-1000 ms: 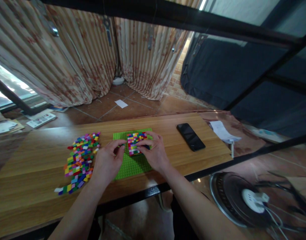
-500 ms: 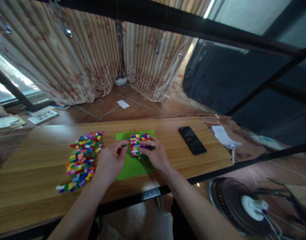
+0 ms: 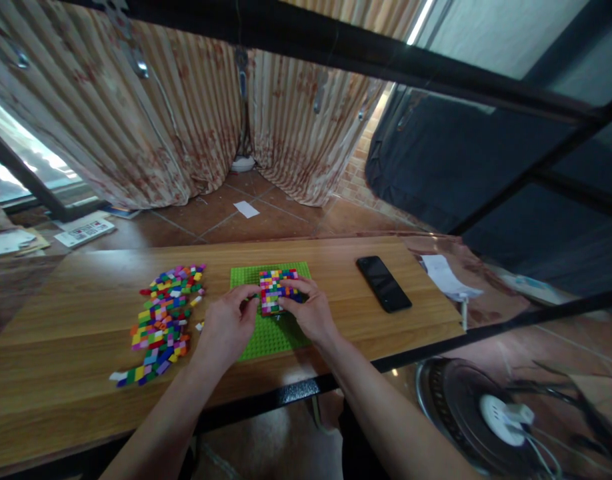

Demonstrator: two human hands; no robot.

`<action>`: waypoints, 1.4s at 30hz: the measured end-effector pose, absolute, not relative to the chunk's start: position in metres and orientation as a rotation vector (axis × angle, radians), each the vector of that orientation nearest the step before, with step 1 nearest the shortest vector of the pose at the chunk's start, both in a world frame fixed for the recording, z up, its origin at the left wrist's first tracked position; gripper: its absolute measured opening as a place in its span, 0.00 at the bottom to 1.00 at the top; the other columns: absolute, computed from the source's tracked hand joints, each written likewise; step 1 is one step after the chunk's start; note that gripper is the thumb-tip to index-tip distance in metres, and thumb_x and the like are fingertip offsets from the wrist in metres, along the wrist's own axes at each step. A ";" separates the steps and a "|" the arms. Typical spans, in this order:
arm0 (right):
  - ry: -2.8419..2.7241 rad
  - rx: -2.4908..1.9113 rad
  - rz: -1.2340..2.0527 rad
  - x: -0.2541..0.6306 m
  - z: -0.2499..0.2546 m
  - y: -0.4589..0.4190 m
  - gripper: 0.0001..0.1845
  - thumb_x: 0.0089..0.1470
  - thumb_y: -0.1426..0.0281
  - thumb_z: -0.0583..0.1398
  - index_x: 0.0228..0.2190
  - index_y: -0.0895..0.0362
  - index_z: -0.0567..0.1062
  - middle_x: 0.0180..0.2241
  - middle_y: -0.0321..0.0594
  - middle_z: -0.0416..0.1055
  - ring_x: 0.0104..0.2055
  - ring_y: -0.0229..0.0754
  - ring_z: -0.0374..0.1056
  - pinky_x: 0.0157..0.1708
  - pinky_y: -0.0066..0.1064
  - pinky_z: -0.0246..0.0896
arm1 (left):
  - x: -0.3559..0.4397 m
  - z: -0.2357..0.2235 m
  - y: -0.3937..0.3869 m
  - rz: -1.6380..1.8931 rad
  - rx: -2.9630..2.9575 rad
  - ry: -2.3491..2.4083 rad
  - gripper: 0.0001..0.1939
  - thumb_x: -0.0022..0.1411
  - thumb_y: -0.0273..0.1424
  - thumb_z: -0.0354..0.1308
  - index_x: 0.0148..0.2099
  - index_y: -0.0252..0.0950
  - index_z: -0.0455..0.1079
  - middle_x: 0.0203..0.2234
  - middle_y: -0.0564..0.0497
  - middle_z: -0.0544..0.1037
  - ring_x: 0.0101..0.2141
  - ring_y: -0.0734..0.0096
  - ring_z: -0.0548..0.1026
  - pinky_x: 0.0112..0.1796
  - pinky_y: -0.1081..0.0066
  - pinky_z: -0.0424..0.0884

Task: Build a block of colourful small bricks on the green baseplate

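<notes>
A flat block of small multicoloured toy bricks (image 3: 270,293) sits on a green studded baseplate (image 3: 266,343). My left hand (image 3: 229,320) is at the block's left edge, thumb and index finger curled close together; whatever they pinch is too small or hidden to make out. From the right, my right hand (image 3: 310,308) lies over the block, its thumb and fingers gripping it and covering much of its right half. Left of my left hand, a heap of loose toy bricks (image 3: 161,320) in many colours is spread on the table.
Both hands work over a long wooden table (image 3: 86,413) with a dark metal front edge. A black phone (image 3: 384,283) lies at the right. Papers (image 3: 449,277) are past the right end. A power strip (image 3: 503,419) with cables stands at the lower right.
My left hand has moved slightly right, its fingertips now at the block's left edge. My right hand stays on the block almost unmoved.
</notes>
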State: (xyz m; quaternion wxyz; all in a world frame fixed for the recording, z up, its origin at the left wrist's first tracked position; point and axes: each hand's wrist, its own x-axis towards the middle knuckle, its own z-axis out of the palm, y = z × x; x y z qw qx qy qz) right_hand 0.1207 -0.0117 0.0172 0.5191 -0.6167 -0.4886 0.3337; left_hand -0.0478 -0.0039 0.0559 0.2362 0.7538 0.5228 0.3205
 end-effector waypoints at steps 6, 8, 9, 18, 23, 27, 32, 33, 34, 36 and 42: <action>-1.236 -1.470 0.792 0.126 0.019 -0.012 0.19 0.39 0.74 0.70 0.37 0.48 0.83 0.47 0.40 0.73 0.54 0.49 0.68 0.58 0.45 0.59 | -0.050 0.051 -0.001 0.914 1.982 1.461 0.14 0.61 0.34 0.52 0.46 0.35 0.73 0.37 0.44 0.82 0.37 0.60 0.80 0.39 0.63 0.76; -1.224 -1.455 0.772 0.130 0.021 -0.012 0.19 0.40 0.74 0.70 0.37 0.49 0.82 0.47 0.41 0.73 0.54 0.49 0.68 0.57 0.45 0.59 | -0.052 0.047 0.000 0.960 1.939 1.446 0.14 0.61 0.35 0.53 0.47 0.36 0.71 0.38 0.44 0.82 0.38 0.60 0.80 0.40 0.62 0.76; -1.207 -1.450 0.746 0.132 0.023 -0.012 0.18 0.41 0.73 0.70 0.37 0.49 0.82 0.48 0.41 0.73 0.54 0.48 0.68 0.57 0.45 0.60 | -0.053 0.045 0.000 0.981 1.920 1.429 0.14 0.62 0.36 0.53 0.47 0.36 0.71 0.39 0.44 0.82 0.38 0.60 0.80 0.40 0.62 0.76; -1.571 -1.204 0.488 0.120 0.052 -0.027 0.12 0.59 0.71 0.59 0.42 0.47 0.80 0.44 0.40 0.74 0.49 0.41 0.70 0.53 0.37 0.65 | -0.047 0.057 -0.005 1.045 1.971 1.252 0.12 0.63 0.33 0.51 0.47 0.37 0.70 0.41 0.46 0.81 0.41 0.62 0.80 0.44 0.62 0.76; -1.775 -1.166 0.453 0.111 0.054 -0.032 0.15 0.60 0.73 0.58 0.46 0.47 0.78 0.45 0.40 0.75 0.50 0.41 0.70 0.53 0.38 0.65 | -0.047 0.057 -0.006 1.050 1.952 1.197 0.14 0.63 0.32 0.51 0.50 0.37 0.69 0.43 0.47 0.81 0.42 0.63 0.80 0.45 0.61 0.76; -1.793 -1.158 0.426 0.111 0.053 -0.031 0.14 0.61 0.73 0.57 0.43 0.47 0.79 0.42 0.40 0.76 0.48 0.41 0.70 0.50 0.36 0.67 | -0.047 0.054 -0.006 1.042 1.905 1.176 0.15 0.63 0.33 0.54 0.51 0.38 0.69 0.43 0.47 0.81 0.41 0.63 0.80 0.46 0.61 0.75; -1.800 -1.143 0.441 0.113 0.055 -0.031 0.13 0.61 0.73 0.58 0.43 0.50 0.79 0.40 0.41 0.76 0.45 0.41 0.71 0.48 0.35 0.67 | -0.046 0.055 -0.006 1.032 1.728 1.110 0.16 0.62 0.36 0.56 0.51 0.37 0.69 0.35 0.49 0.82 0.33 0.65 0.81 0.40 0.64 0.77; -1.804 -1.153 0.447 0.113 0.056 -0.032 0.12 0.61 0.73 0.58 0.43 0.50 0.79 0.40 0.41 0.76 0.45 0.41 0.71 0.48 0.35 0.67 | -0.045 0.056 -0.006 1.029 1.695 1.095 0.16 0.62 0.37 0.57 0.50 0.36 0.69 0.34 0.49 0.83 0.33 0.66 0.81 0.39 0.65 0.77; -1.805 -1.164 0.451 0.113 0.057 -0.032 0.12 0.60 0.74 0.58 0.42 0.50 0.79 0.39 0.40 0.76 0.44 0.41 0.71 0.48 0.35 0.67 | -0.045 0.057 -0.006 1.025 1.667 1.082 0.15 0.62 0.37 0.57 0.49 0.36 0.70 0.34 0.49 0.82 0.32 0.66 0.81 0.38 0.65 0.77; -1.811 -1.181 0.461 0.113 0.059 -0.033 0.11 0.60 0.74 0.59 0.41 0.50 0.79 0.38 0.39 0.76 0.43 0.41 0.71 0.47 0.35 0.67 | -0.044 0.059 -0.007 1.018 1.625 1.053 0.15 0.61 0.36 0.58 0.48 0.36 0.70 0.31 0.50 0.82 0.31 0.66 0.81 0.37 0.66 0.77; -1.819 -1.198 0.521 0.116 0.064 -0.034 0.08 0.59 0.73 0.60 0.36 0.51 0.80 0.33 0.37 0.78 0.39 0.40 0.72 0.43 0.33 0.67 | -0.042 0.064 -0.007 1.009 1.582 1.030 0.16 0.60 0.38 0.58 0.47 0.35 0.72 0.27 0.51 0.81 0.28 0.67 0.79 0.34 0.66 0.78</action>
